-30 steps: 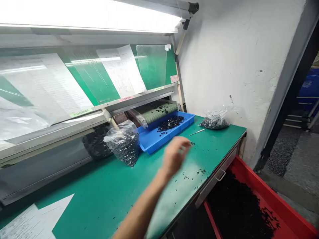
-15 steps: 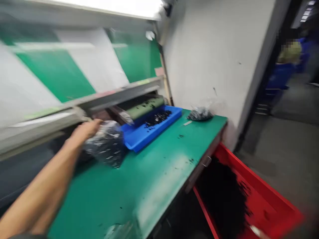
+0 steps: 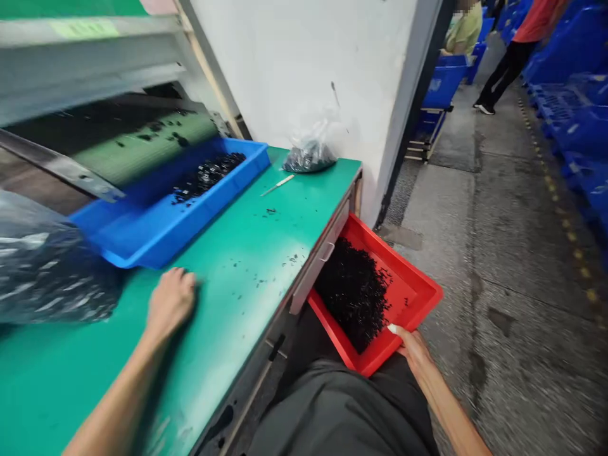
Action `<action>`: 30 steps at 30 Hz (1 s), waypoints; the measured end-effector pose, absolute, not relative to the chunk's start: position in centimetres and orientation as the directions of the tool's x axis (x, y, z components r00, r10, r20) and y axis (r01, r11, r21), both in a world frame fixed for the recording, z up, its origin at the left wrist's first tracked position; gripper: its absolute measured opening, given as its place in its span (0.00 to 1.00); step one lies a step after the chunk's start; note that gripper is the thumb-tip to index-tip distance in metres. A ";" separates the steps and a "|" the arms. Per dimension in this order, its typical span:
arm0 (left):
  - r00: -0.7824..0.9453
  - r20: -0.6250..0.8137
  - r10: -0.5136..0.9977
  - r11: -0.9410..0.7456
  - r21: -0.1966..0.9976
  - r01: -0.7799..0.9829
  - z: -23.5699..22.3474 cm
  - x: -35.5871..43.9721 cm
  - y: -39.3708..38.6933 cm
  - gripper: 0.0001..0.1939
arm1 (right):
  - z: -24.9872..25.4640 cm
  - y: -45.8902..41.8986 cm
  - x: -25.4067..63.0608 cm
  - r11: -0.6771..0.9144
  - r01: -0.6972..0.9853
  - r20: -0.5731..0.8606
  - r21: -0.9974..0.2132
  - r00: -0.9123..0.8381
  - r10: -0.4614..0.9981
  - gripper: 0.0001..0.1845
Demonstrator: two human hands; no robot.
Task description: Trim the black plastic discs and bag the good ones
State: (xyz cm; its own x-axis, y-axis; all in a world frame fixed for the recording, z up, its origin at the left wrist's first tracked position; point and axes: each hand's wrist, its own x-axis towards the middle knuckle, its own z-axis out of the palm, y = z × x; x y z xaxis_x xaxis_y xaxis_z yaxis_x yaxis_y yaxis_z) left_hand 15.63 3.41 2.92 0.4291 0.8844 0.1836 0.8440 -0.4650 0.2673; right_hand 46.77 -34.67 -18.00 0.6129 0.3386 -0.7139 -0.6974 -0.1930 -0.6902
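Note:
My right hand point(image 3: 412, 347) grips the near corner of a red tray point(image 3: 415, 285), its thumb, with a white tip, over the rim. The tray is tilted beside the table edge and holds a heap of small black parts point(image 3: 354, 294). My left hand point(image 3: 173, 297) is closed, fingers curled down, over the green table top point(image 3: 228, 297); what is in it, if anything, is hidden. To its left stands a clear plastic bag of dark parts point(image 3: 47, 266), apart from the hand. Just beyond the hand lies a blue tray point(image 3: 190, 231) with black parts in it.
A green conveyor belt point(image 3: 147, 149) ends above the blue tray. Another clear bag point(image 3: 311, 155) and a thin white-handled tool point(image 3: 280, 183) lie on the table, with black bits scattered about. Below is a drawer point(image 3: 323, 259). Two people and blue bins point(image 3: 444, 82) are beyond the wall.
My left hand has left the plastic bag and come down over the table, nearer to me. The view has swung right and down, bringing my right hand on the red tray into full sight.

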 end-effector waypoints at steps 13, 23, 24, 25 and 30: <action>0.659 0.277 0.699 -0.709 0.381 0.593 0.5 36.7 -9.5 0.19 | -18.6 -34.4 46.7 -0.200 -0.656 -0.678 -0.728 0.647 0.348 0.30; 0.335 0.192 0.922 -0.381 0.310 0.871 4.3 20.7 -5.5 0.29 | -21.0 -34.2 46.6 -0.111 -0.682 -0.682 -0.723 0.676 0.279 0.35; 0.324 0.180 0.929 -0.365 0.291 0.884 3.9 20.2 -5.4 0.28 | -21.2 -34.2 46.6 -0.110 -0.684 -0.682 -0.721 0.675 0.281 0.35; 0.346 0.153 0.926 -0.377 0.283 0.882 3.3 20.5 -5.8 0.27 | -21.3 -34.2 46.5 -0.112 -0.684 -0.682 -0.721 0.673 0.285 0.36; 0.633 0.151 0.759 -0.646 0.292 0.705 -0.1 30.7 -10.2 0.26 | -20.8 -34.2 46.3 -0.149 -0.673 -0.680 -0.725 0.662 0.317 0.36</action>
State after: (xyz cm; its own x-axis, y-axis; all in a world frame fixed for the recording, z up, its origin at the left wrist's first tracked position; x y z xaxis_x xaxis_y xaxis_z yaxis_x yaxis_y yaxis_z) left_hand 30.66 -10.20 -0.13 0.6329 0.7593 0.1514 0.7053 -0.6461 0.2918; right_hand 46.29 -34.20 -20.76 0.6616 0.3170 -0.6796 -0.6728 -0.1493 -0.7246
